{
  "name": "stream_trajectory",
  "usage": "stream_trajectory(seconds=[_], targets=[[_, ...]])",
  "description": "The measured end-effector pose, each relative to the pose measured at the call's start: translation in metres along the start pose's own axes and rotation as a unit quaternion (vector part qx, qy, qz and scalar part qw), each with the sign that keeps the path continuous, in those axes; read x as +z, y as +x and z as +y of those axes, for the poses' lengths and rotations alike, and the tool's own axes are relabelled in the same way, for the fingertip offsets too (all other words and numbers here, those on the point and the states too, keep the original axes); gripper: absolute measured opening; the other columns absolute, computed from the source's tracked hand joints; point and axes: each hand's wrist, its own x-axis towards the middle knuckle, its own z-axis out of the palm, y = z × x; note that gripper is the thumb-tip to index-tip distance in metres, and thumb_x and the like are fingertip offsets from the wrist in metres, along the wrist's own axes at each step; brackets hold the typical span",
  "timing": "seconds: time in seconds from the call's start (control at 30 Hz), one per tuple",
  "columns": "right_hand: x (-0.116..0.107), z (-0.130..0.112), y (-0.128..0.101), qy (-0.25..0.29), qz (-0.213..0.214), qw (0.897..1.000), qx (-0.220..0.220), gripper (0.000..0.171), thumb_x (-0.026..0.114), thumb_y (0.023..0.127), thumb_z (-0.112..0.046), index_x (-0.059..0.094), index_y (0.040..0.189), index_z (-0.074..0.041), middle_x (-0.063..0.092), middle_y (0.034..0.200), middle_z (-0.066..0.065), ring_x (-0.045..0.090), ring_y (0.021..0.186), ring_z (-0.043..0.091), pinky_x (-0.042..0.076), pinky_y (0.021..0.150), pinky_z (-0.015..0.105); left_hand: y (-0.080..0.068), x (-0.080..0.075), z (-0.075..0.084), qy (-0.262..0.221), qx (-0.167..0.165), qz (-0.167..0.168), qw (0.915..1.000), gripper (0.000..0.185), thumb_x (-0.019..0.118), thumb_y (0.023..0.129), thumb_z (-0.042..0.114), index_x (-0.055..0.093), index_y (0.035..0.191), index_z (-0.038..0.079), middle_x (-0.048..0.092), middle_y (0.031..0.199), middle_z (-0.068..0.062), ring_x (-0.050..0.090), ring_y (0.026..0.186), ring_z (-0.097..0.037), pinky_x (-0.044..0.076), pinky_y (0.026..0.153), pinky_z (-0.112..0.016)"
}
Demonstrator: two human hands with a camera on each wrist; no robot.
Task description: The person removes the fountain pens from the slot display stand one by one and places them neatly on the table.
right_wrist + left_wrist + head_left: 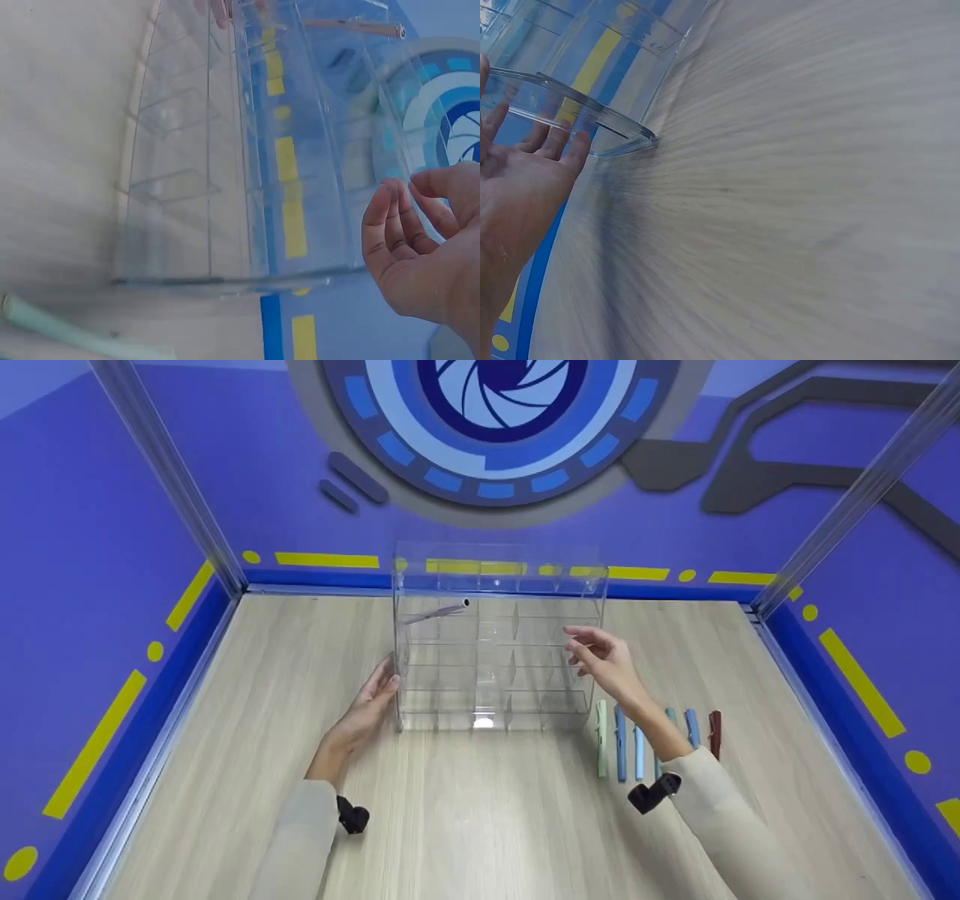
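Note:
A clear acrylic organizer point(491, 679) with rows of compartments stands upright on the table. In an upper left compartment a light-coloured pen point(437, 613) lies slanted, its dark round end toward the front; the right wrist view shows this pen point(356, 28) near the top. My left hand point(365, 706) rests against the organizer's left side, and its fingers point(574, 154) look extended along the clear wall in the left wrist view. Near the organizer's right side, my right hand point(606, 666) hovers with loosely bent fingers and nothing between them.
To the right of the organizer lies a row of several pens, from a light green pen point(601, 739) and a blue pen point(620, 742) to a dark red pen point(715, 733). My right forearm passes over part of this row. Blue printed walls point(225, 472) border the wooden table point(450, 825).

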Motion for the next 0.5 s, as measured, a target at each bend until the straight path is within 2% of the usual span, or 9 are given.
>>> stream_trajectory(seconds=[0.2, 0.5], targets=[[0.03, -0.014, 0.013, 0.006, -0.018, 0.999, -0.025, 0.026, 0.063, 0.1, -0.003, 0.069, 0.125, 0.002, 0.071, 0.094, 0.0, 0.069, 0.079, 0.016, 0.058, 0.063, 0.018, -0.001, 0.0, 0.0, -0.004, 0.006, 0.01, 0.9999, 0.075, 0.046, 0.11, 0.036, 0.0, 0.166, 0.017, -0.005, 0.174, -0.009, -0.006, 0.162, -0.027, 0.002, 0.133, -0.043], [0.067, -0.036, 0.032, 0.065, -0.037, 0.997, 0.008, 0.028, 0.065, 0.1, -0.007, 0.067, 0.126, 0.004, 0.07, 0.093, -0.005, 0.067, 0.077, 0.009, 0.06, 0.065, 0.02, -0.001, 0.0, 0.0, 0.006, 0.0, 0.019, 0.9998, 0.072, 0.046, 0.11, 0.035, 0.004, 0.166, 0.018, -0.002, 0.174, -0.01, -0.004, 0.162, -0.028, 0.004, 0.133, -0.044]])
